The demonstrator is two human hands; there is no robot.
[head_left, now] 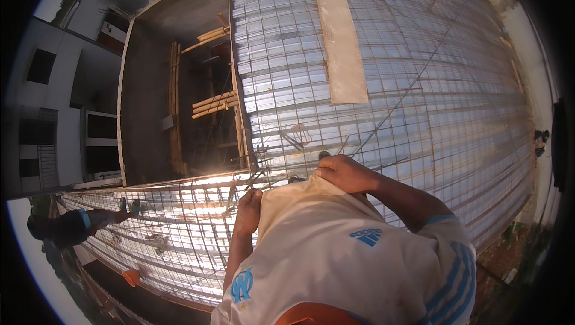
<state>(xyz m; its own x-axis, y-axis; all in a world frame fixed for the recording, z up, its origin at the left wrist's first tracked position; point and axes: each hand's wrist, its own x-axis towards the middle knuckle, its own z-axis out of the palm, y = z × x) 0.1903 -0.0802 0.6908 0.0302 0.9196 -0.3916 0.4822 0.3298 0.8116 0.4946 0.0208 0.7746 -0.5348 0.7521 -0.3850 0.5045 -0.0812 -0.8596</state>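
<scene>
So the thing in hand is the hem of a white shirt with blue stripes on the sleeve, worn by the person with the camera. It sits low in the middle of the view, bunched up toward the top edge where both hands have it. The right hand is closed tight, fingers curled over the upper fold of the cloth, knuckles up. The left hand is lower and to the left, also curled shut on the shirt's edge, with the forearm running down toward the bottom of the view.

Right under and past the hands is a grid of steel reinforcing mesh laid over shiny corrugated metal decking, and it fills most of the upper and right side. A long pale board lies on the mesh, running away toward the top. A small wire piece rests on the mesh just above the right hand.

To the left of the decking there's a big open drop down into a lower floor, with bamboo or timber poles propped across and upright inside it. Sunlight glares hard off the decking edge near the left hand.

Further out at the far left, another person in dark clothes is on the mesh, well apart from the hands. Something orange sits near the lower left edge, too small to say what it is.
</scene>
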